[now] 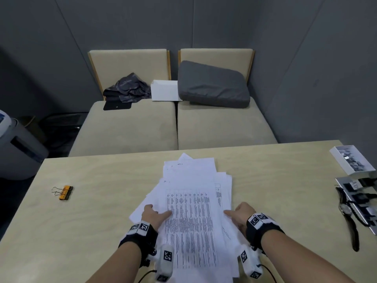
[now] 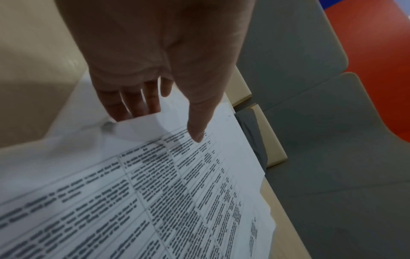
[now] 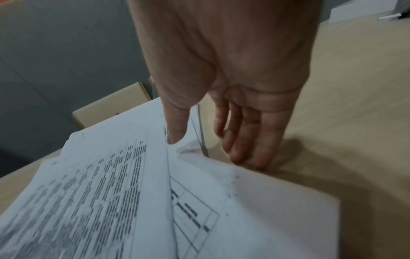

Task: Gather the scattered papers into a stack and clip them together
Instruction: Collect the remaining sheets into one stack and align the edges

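A loose pile of printed papers [image 1: 191,201] lies fanned out on the pale wooden table [image 1: 98,221], its near end reaching the front edge. My left hand [image 1: 157,211] holds the pile's left edge: in the left wrist view the thumb [image 2: 197,136] lies on the top sheet [image 2: 177,192] and the fingers [image 2: 133,108] go under it. My right hand [image 1: 236,211] holds the right edge, thumb [image 3: 174,138] on the papers [image 3: 99,192] and fingertips [image 3: 244,152] slipped beneath the lifted edge, against the table. An orange binder clip [image 1: 63,192] lies apart at the far left.
At the table's right end are a white box [image 1: 336,154] of small metal clips, a wristwatch [image 1: 346,209] and dark gear on a tray. Beyond the far edge stand two beige seats [image 1: 163,127] with a grey cushion [image 1: 212,84] and clothes.
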Motion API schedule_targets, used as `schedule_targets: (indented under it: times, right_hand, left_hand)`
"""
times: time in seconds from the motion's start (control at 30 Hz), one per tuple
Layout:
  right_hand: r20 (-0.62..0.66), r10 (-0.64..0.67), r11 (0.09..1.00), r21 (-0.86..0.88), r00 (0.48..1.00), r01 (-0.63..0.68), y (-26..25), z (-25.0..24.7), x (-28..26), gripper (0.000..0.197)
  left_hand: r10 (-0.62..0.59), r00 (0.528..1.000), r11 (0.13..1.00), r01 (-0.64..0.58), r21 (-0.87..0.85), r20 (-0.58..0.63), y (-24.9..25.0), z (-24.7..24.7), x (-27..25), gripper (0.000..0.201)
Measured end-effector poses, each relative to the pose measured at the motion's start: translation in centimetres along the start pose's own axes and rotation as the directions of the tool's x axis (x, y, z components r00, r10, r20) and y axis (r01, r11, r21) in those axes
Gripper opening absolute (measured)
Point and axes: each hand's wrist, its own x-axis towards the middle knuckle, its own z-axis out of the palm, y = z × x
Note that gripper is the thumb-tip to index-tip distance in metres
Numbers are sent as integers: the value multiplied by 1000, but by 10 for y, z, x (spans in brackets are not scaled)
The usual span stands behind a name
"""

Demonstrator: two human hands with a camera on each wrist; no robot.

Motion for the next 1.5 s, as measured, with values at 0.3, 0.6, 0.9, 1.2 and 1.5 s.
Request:
schedule_targets:
  times: [0.3,0.6,0.9,1.2,1.5]
  right_hand:
    - [71,24,989,147,997,-34,-6,5,21,57]
    - [96,-21,996,85,995,13,-16,4,2,85]
    - [-35,192,973,138,981,-186,-17,-3,-9,107]
    - [-30,-64,812,580,998,70,-31,-13,-3,91]
    - [38,-57,997,59,998,54,-87,27,12,46]
  left_hand:
    - [-18,998,1000,18,10,59,1,17,8,91]
    - [216,962,967,-234,98,165,32,25,-16,37]
    - [369,884,914,-401,63,287,71,54,-59,52]
    - [470,860,856,-499,133,199,133,-10,-35,40]
    - [309,944,817,-324,476,112,97,-41,45,50]
